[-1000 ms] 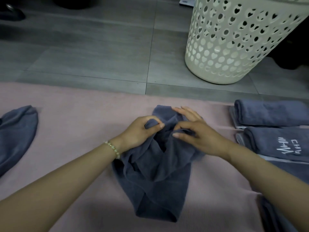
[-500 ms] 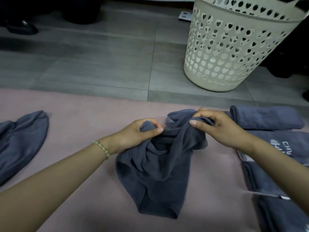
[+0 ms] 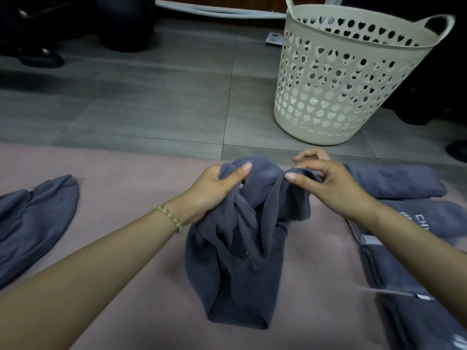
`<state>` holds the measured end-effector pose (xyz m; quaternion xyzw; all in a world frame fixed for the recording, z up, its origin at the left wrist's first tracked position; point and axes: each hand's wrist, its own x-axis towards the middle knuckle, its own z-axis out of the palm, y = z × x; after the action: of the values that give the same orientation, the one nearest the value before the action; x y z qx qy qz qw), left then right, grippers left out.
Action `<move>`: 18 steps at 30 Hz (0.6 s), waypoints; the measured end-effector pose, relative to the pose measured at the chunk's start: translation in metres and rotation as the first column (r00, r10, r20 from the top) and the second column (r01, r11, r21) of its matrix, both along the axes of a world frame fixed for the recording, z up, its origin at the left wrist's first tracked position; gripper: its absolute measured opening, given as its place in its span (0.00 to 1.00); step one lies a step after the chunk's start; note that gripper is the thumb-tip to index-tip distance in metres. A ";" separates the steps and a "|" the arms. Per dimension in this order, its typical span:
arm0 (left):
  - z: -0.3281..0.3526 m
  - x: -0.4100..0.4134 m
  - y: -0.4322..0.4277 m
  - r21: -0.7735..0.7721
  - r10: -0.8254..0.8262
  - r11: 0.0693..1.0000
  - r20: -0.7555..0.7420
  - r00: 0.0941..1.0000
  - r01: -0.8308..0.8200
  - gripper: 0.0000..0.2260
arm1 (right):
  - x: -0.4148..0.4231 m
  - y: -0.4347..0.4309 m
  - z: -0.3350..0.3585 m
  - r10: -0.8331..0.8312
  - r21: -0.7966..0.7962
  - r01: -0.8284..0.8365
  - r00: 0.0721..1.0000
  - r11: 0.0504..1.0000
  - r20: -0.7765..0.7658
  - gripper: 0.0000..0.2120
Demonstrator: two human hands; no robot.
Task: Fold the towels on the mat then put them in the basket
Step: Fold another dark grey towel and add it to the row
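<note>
A crumpled grey-blue towel (image 3: 237,269) lies in the middle of the pink mat (image 3: 121,178), its far end lifted. My left hand (image 3: 214,190) grips the towel's upper left edge with thumb on top. My right hand (image 3: 328,183) pinches the upper right edge between thumb and fingers. A cream basket (image 3: 348,79) with heart-shaped holes stands on the grey floor beyond the mat, to the right of my hands. Its inside is hidden.
Folded grey-blue towels (image 3: 394,181) lie in a row along the mat's right side, one with white lettering (image 3: 427,221). Another loose towel (image 3: 32,223) sits at the mat's left edge. Dark shoes (image 3: 40,58) and black objects rest on the floor far left.
Both hands lifted the towel's far end and drew apart a little, the right hand moving right. The view tilted up, showing the basket's rim and handles.
</note>
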<state>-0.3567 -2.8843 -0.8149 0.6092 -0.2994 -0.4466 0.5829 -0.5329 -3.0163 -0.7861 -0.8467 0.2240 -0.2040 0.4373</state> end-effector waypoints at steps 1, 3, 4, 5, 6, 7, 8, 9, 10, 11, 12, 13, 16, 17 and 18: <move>0.005 0.000 0.000 -0.014 0.017 1.000 0.014 1.000 -0.017 0.18 | 0.000 0.001 0.007 0.008 -0.021 -0.008 1.000 1.000 0.012 0.04; 0.013 -0.004 0.000 -0.029 -0.013 0.999 0.041 0.999 0.015 0.14 | 0.002 0.007 0.022 0.090 0.017 -0.091 0.995 0.996 0.038 0.04; 0.015 -0.009 0.001 -0.029 -0.057 0.998 0.043 0.997 0.058 0.13 | 0.005 0.011 0.026 0.128 0.052 -0.131 0.990 0.990 0.052 0.05; 0.015 -0.014 0.003 -0.026 -0.104 0.994 0.040 0.994 0.105 0.13 | 0.007 0.015 0.029 0.145 0.088 -0.150 0.987 0.985 0.064 0.04; 0.015 -0.019 0.004 -0.021 -0.141 0.990 0.044 0.989 0.142 0.14 | 0.010 0.017 0.029 0.141 0.117 -0.148 0.987 0.982 0.071 0.04; 0.015 -0.023 0.006 -0.021 -0.158 0.987 0.046 0.986 0.159 0.14 | 0.012 0.019 0.028 0.127 0.148 -0.135 0.990 0.980 0.066 0.04; 0.014 -0.026 0.007 -0.028 -0.155 0.987 0.050 0.987 0.156 0.11 | 0.013 0.020 0.026 0.112 0.180 -0.120 0.992 0.976 0.057 0.05; 0.013 -0.029 0.008 -0.036 -0.139 0.989 0.051 0.989 0.141 0.06 | 0.015 0.022 0.024 0.104 0.226 -0.111 0.994 0.968 0.044 0.04; 0.012 -0.029 0.008 -0.043 -0.113 0.992 0.045 0.993 0.115 0.04 | 0.016 0.022 0.021 0.096 0.278 -0.105 0.994 0.955 0.044 0.02; 0.012 -0.029 0.008 -0.047 -0.089 0.995 0.031 0.995 0.091 0.03 | 0.017 0.023 0.020 0.070 0.349 -0.089 0.995 0.933 0.067 0.03; 0.012 -0.027 0.009 -0.046 -0.066 0.997 0.018 0.998 0.067 0.02 | 0.017 0.021 0.016 0.023 0.430 -0.068 0.994 0.900 0.109 0.08; 0.012 -0.024 0.009 -0.044 -0.035 0.998 0.005 0.999 0.036 0.06 | 0.018 0.021 0.015 -0.041 0.521 -0.044 0.988 0.853 0.152 0.13; 0.012 -0.018 0.012 -0.024 0.015 1.000 -0.019 1.000 -0.016 0.14 | 0.020 0.019 0.009 -0.217 0.644 0.037 0.955 0.764 0.202 0.21; 0.012 -0.017 0.013 -0.026 0.022 0.999 -0.032 0.999 -0.022 0.16 | 0.019 0.019 0.010 -0.248 0.659 0.057 0.948 0.750 0.200 0.21; 0.012 -0.016 0.014 -0.024 0.039 0.999 -0.054 0.998 -0.040 0.18 | 0.019 0.019 0.012 -0.253 0.653 0.067 0.947 0.754 0.196 0.19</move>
<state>-0.3724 -2.8704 -0.8031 0.5953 -0.2772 -0.4473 0.6072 -0.5141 -2.9975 -0.7745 -0.5885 0.2899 -0.2669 0.7060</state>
